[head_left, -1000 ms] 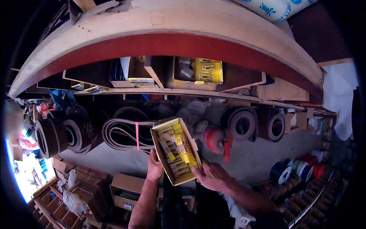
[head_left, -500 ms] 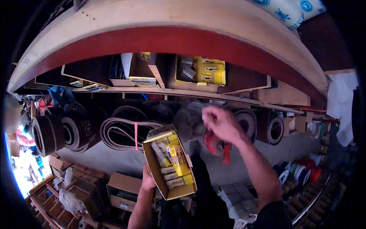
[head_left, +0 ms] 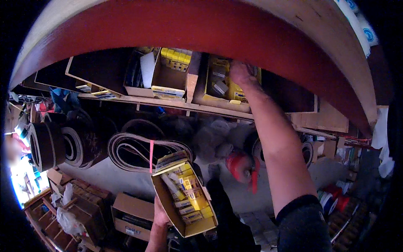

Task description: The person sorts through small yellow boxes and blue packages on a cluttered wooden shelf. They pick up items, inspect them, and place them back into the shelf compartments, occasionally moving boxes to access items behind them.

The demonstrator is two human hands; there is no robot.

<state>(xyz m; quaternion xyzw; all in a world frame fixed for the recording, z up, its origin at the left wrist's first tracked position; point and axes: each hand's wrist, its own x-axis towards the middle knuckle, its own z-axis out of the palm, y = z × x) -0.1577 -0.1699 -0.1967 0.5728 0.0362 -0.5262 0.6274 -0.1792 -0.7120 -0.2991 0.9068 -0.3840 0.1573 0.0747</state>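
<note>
My left hand [head_left: 160, 214] grips the left side of an open cardboard box [head_left: 167, 206]. Inside lie several small yellow cartons [head_left: 195, 197] and some grey-white ones, and the box is tilted toward me. My right arm is stretched up to a shelf. There my right hand [head_left: 242, 74] reaches into a yellow open box [head_left: 213, 101] that holds small yellow and grey cartons [head_left: 220, 87]. Its fingers are hidden among the cartons and in shadow, so whether they hold anything does not show.
Left of that box, another open box [head_left: 168, 93] stands on the shelf with yellow cartons at its back. A red curved board [head_left: 201, 29] overhangs the shelf. Below hang or stand rolled belts [head_left: 126, 151] and a red reel [head_left: 239, 166]. Cardboard boxes [head_left: 132, 212] sit lower left.
My right hand has moved up from in front of the rolled belts into the yellow box on the shelf. My left hand still holds its box, now slightly lower in view.
</note>
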